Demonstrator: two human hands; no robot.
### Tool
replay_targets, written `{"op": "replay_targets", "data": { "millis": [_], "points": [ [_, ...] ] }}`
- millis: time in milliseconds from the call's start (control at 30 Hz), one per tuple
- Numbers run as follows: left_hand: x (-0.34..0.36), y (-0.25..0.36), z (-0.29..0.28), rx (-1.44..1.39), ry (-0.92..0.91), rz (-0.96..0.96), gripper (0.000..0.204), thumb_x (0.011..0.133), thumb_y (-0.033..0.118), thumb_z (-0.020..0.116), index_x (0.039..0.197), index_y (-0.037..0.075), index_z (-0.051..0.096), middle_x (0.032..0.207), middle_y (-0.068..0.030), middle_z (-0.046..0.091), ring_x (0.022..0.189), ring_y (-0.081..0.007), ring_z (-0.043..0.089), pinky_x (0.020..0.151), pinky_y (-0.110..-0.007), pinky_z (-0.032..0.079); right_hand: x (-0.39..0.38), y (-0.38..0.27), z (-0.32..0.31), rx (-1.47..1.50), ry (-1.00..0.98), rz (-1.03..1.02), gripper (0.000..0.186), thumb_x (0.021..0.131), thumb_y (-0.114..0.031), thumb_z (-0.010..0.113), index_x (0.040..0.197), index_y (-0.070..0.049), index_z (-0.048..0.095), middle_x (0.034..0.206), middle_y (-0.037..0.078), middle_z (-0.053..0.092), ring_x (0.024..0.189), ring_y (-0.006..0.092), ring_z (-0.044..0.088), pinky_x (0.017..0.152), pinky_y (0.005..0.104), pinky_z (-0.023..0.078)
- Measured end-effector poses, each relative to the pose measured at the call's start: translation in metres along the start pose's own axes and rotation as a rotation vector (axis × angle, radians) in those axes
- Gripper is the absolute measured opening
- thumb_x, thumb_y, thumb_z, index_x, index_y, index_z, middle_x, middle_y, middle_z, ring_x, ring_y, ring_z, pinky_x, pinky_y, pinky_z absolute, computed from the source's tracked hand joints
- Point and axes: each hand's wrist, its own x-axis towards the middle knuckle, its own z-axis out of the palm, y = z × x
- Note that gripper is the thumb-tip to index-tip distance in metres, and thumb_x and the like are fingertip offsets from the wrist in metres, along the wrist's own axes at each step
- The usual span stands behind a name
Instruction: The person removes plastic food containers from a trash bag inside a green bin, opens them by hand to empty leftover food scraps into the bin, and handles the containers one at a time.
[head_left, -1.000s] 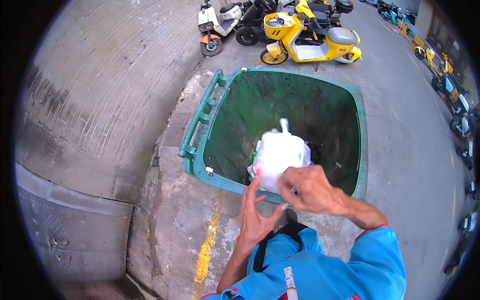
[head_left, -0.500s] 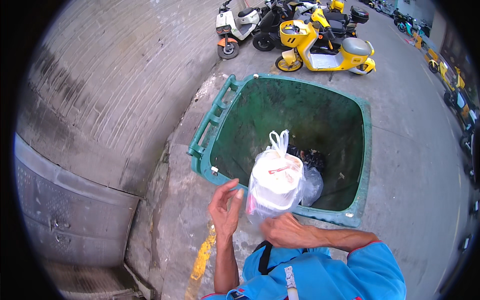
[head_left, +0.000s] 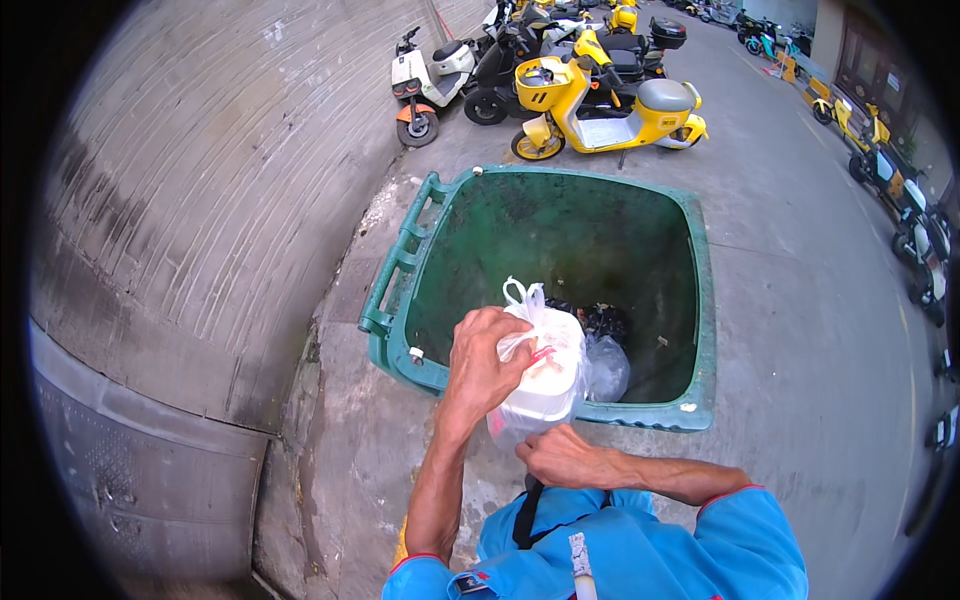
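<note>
A white plastic bag of food containers (head_left: 553,375), with looped handles on top and red on its lid area, is held over the near edge of an open green wheeled bin (head_left: 700,290). My left hand (head_left: 484,350) is closed on the bag's upper left near the handles. Below it, my right hand (head_left: 555,455) has its fingers curled at the bag's bottom, partly hidden. Inside the bin lie a translucent bag (head_left: 607,367) and some dark rubbish (head_left: 605,320).
Parked scooters stand behind the bin, a yellow one (head_left: 655,125) and a white one (head_left: 430,75) among them, with another row (head_left: 885,170) along the right. A concrete wall (head_left: 200,210) and a metal panel (head_left: 150,460) are on the left. The bin stands on grey pavement (head_left: 800,350).
The bag was lower-lit and further forward a second ago, then came toward me. My left hand was apart from it, fingers spread; it has moved up onto the bag and closed.
</note>
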Motion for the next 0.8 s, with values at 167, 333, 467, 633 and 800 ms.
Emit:
{"op": "replay_targets", "data": {
  "millis": [167, 333, 467, 633, 800],
  "points": [
    [-0.008, -0.005, 0.006, 0.038, 0.084, 0.067, 0.011, 0.08, 0.004, 0.067, 0.09, 0.002, 0.071, 0.096, -0.0121, 0.067, 0.105, -0.0321, 0.06, 0.095, -0.044, 0.041, 0.007, -0.011, 0.007, -0.011, 0.042, 0.055, 0.014, 0.068, -0.003, 0.061, 0.08, 0.005, 0.059, 0.068, 0.023, 0.062, 0.062, 0.0416, 0.064, 0.053, 0.0505, 0.049],
    [-0.017, -0.007, 0.008, -0.061, 0.122, 0.092, 0.009, 0.084, 0.004, 0.061, 0.09, 0.002, 0.067, 0.096, -0.0148, 0.066, 0.105, -0.0332, 0.06, 0.101, -0.048, 0.038, 0.007, -0.018, 0.007, 0.087, 0.062, 0.099, 0.01, 0.074, -0.004, 0.061, 0.08, 0.004, 0.061, 0.068, 0.021, 0.064, 0.063, 0.04, 0.064, 0.056, 0.0489, 0.049],
    [-0.024, -0.01, 0.005, -0.139, 0.128, 0.1, 0.009, 0.086, 0.005, 0.06, 0.093, 0.003, 0.066, 0.096, -0.0144, 0.066, 0.107, -0.0329, 0.06, 0.104, -0.05, 0.036, -0.012, -0.03, -0.036, 0.401, 0.115, 0.098, 0.013, 0.083, -0.011, 0.062, 0.089, -0.001, 0.068, 0.077, 0.015, 0.069, 0.067, 0.0332, 0.067, 0.06, 0.0426, 0.052],
    [-0.033, -0.01, 0.001, -0.14, 0.158, 0.112, 0.009, 0.088, 0.006, 0.059, 0.093, 0.004, 0.067, 0.096, -0.0137, 0.066, 0.107, -0.0325, 0.06, 0.104, -0.05, 0.036, -0.009, -0.012, -0.113, 0.413, 0.547, 0.382, 0.017, 0.087, -0.008, 0.067, 0.099, 0.004, 0.07, 0.072, 0.008, 0.069, 0.061, 0.0121, 0.064, 0.057, 0.0296, 0.052],
    [-0.034, -0.001, 0.003, -0.112, 0.175, 0.142, 0.006, 0.086, 0.006, 0.064, 0.092, 0.004, 0.067, 0.095, -0.0122, 0.068, 0.106, -0.031, 0.062, 0.103, -0.049, 0.038, 0.023, 0.015, -0.124, 0.118, 0.611, 0.277, 0.022, 0.079, -0.016, 0.074, 0.091, 0.002, 0.07, 0.067, 0.01, 0.065, 0.056, 0.0185, 0.062, 0.056, 0.0318, 0.051]
  ]
}}
